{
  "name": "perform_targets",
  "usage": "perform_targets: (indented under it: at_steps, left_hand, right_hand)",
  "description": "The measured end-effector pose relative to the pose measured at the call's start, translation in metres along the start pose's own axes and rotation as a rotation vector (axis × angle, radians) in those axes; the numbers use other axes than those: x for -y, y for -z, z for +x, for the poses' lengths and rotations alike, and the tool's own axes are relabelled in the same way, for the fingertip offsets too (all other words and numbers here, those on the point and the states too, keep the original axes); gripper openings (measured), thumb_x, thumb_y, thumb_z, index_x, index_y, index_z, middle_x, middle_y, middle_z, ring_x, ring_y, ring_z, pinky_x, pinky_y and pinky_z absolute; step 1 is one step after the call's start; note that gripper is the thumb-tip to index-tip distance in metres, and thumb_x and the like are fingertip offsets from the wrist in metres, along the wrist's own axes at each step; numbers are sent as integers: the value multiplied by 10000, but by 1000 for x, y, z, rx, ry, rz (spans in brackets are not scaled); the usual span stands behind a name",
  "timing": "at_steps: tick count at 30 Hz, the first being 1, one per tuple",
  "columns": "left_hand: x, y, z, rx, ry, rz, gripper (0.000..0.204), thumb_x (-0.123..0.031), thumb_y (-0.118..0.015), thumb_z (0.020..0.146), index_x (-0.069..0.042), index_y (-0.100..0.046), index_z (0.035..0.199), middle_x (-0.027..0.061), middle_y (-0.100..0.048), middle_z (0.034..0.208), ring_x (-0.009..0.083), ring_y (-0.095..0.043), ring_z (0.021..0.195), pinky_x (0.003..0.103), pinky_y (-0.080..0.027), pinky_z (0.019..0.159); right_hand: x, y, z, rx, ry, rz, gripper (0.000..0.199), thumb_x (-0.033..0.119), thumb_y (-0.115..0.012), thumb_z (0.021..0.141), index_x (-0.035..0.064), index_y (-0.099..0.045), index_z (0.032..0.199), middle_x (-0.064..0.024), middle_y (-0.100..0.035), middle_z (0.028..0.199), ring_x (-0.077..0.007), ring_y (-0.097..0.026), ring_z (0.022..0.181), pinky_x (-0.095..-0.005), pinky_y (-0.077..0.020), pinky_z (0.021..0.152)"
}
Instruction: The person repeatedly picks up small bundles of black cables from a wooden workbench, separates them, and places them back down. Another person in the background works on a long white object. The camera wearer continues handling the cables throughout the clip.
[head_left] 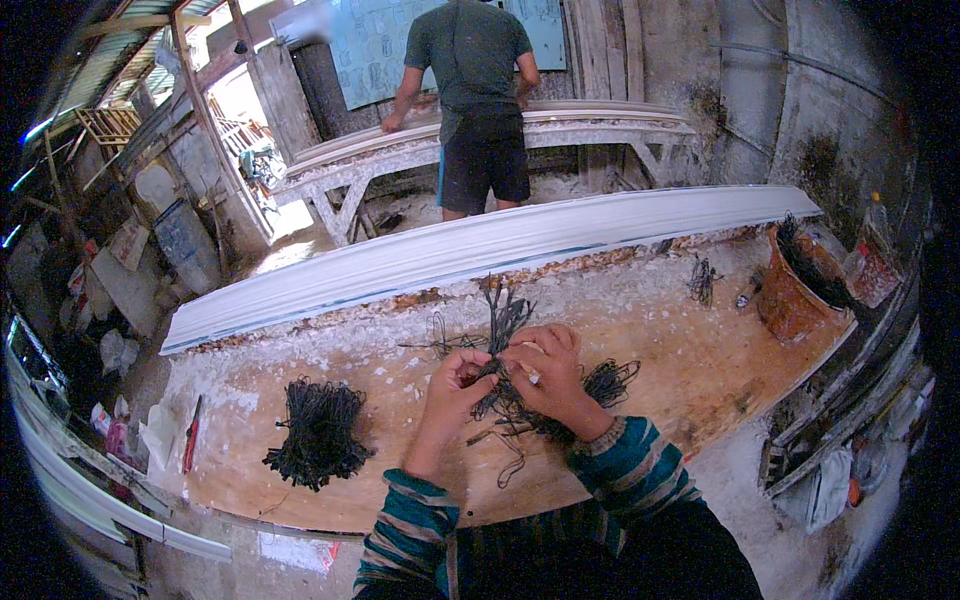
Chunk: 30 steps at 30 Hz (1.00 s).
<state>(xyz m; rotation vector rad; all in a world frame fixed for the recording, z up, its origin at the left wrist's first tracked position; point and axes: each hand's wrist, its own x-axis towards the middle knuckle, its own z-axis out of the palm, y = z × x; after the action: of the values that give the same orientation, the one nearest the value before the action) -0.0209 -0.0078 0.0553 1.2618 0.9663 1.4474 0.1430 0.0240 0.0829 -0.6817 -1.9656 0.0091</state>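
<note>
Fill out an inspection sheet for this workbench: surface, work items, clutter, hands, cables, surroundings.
Surface: wooden workbench, dusted with white plaster crumbs.
Job's things: tangled bunch of black wire ties held over the bench; a second bundle of black ties lies to its left.
Clutter: long white moulding strip along the far edge; orange bucket with black strands; small tie clump; red-handled tool.
Grippers: left hand and right hand both closed on the tangled bunch.
Cables: nothing seen.
Surroundings: another person stands at a second bench, back turned; rough walls, scrap at left.
</note>
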Motion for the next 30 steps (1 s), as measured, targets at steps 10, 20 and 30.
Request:
perform_targets:
  at_steps: [10,20,30]
  left_hand:
    - [8,-1,2,-163,-320,437,276,71,-653,660,-49,-570,895,39,-507,867,96,-489,692,205,-413,628]
    - [-2,-8,-1,-152,-438,640,314,80,-629,638,-57,-560,912,67,-517,895,146,-506,708,242,-432,627]
    - [-5,-9,-4,-159,-367,621,299,84,-599,651,-46,-562,918,63,-535,866,136,-517,699,235,-436,632]
  right_hand:
    - [-13,-15,-5,63,-92,235,142,184,-685,687,154,-658,823,-23,-565,795,-215,-518,765,-362,-357,710]
    - [-15,-11,-5,153,-9,116,87,219,-671,720,160,-665,783,11,-581,789,-189,-532,741,-350,-335,713]
    - [-17,-11,-6,201,17,123,65,213,-620,754,157,-632,785,2,-607,827,-201,-561,793,-392,-353,775]
